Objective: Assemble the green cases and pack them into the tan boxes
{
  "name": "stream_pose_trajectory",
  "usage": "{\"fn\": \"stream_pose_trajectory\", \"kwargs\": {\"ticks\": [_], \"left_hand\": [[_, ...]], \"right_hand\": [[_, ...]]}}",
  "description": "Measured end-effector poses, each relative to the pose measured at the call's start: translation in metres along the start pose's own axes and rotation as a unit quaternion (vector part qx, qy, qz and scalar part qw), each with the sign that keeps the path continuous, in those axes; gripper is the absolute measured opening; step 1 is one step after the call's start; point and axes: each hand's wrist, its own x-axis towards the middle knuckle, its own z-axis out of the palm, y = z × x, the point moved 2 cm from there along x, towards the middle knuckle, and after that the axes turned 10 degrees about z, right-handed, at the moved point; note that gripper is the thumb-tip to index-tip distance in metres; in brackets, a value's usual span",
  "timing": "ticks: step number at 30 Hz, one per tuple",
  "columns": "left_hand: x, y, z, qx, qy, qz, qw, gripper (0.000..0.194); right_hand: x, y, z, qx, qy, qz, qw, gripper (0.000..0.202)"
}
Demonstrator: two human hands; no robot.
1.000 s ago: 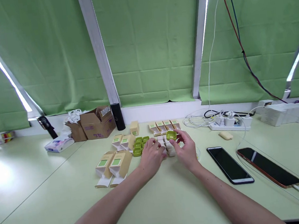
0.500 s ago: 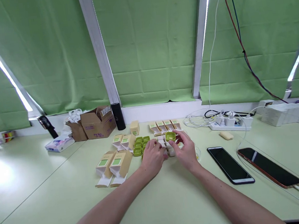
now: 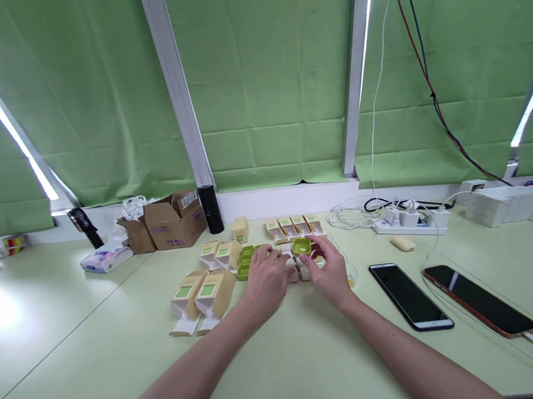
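Note:
My right hand (image 3: 329,275) pinches a small green square tray (image 3: 301,246) between thumb and fingers, raised just over small white pieces (image 3: 305,273). My left hand (image 3: 268,280) hovers left of those pieces, palm down, fingers bent and parted from the thumb; nothing shows in its grip. It partly covers a group of similar green trays (image 3: 243,272). Left of them are small tan cartons with green labels (image 3: 215,292), their flaps open toward me. Further back is a row of open tan cartons (image 3: 293,225).
Two phones (image 3: 410,295) (image 3: 481,299) lie on the right, one on a charging cable. Behind them are a power strip (image 3: 409,226) and white boxes (image 3: 509,204). A cardboard box (image 3: 176,221), a black cylinder (image 3: 211,208) and a tissue pack (image 3: 107,256) stand back left.
My left hand has shifted slightly left, away from the white pieces, its fingers spreading a little over the green trays. My right hand keeps the green tray, moved slightly left.

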Motion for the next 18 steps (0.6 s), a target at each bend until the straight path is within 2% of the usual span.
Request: {"fn": "stream_pose_trajectory", "kwargs": {"ticks": [6,10,12,18], "left_hand": [[0.017,-0.002,-0.029,-0.095,0.115,-0.034,0.988,0.016],[0.019,0.002,-0.036,-0.172,0.194,-0.057,0.964,0.016],[0.014,0.004,-0.033,-0.193,0.196,-0.050,0.960,0.017],[-0.008,0.001,-0.020,-0.174,0.149,0.014,0.973,0.040]], "right_hand": [[-0.003,0.003,0.003,0.054,-0.029,-0.016,0.998,0.039],[-0.007,0.003,0.006,0.094,-0.049,-0.019,0.994,0.041],[-0.009,0.003,0.008,0.106,-0.060,-0.018,0.992,0.041],[-0.014,0.001,0.011,0.123,-0.079,-0.014,0.989,0.040]]}}
